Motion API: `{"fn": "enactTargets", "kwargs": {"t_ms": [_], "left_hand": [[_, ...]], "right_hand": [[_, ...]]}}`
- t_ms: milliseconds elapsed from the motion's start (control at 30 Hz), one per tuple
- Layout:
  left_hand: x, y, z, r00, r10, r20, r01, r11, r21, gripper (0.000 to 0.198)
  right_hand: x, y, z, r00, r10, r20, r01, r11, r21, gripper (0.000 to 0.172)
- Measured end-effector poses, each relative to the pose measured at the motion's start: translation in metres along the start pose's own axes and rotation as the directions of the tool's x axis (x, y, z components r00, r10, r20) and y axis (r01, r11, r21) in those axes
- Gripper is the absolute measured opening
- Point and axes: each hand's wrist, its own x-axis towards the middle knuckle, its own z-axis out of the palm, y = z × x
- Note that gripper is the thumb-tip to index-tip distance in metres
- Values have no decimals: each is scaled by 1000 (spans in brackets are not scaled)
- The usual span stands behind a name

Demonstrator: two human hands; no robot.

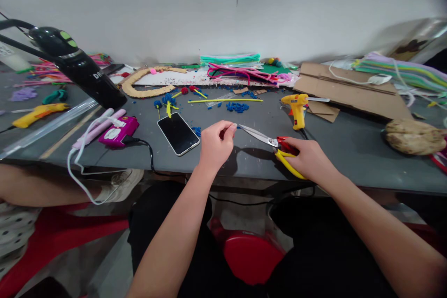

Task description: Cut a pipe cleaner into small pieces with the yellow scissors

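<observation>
My right hand (310,158) is wrapped round the red and yellow handles of a pair of scissors (258,135). Their blades point left, tips close to the fingertips of my left hand (219,142). That hand is closed in a pinch, with a tiny end of blue pipe cleaner (238,126) showing at the fingertips; the rest is hidden. Beyond the hands lie a pile of short blue pipe cleaner pieces (237,107) and a long yellow-green pipe cleaner (225,100). A phone (178,133) rests left of my left hand, close to small blue and red pipe cleaner flowers (169,101).
A yellow glue gun (296,108) lies beyond my right hand, near cardboard sheets (349,91). On the left are a magenta power adapter (118,131) with cables, a black appliance (80,67) and another glue gun (40,114). Pipe cleaner bundles (230,59) line the wall.
</observation>
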Motion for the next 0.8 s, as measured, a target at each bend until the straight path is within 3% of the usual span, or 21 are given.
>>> {"fn": "enactTargets", "kwargs": {"t_ms": [433,800], "left_hand": [[0,1,-1,999,-28,23,28,999,-17,22],[1,2,-1,995,-91,44,94,992,-82,25]], "right_hand": [[1,-1,0,1000,-16,8,16,1000,-25,11],[0,2,2,999,49,-3,-49,999,1,12]]}}
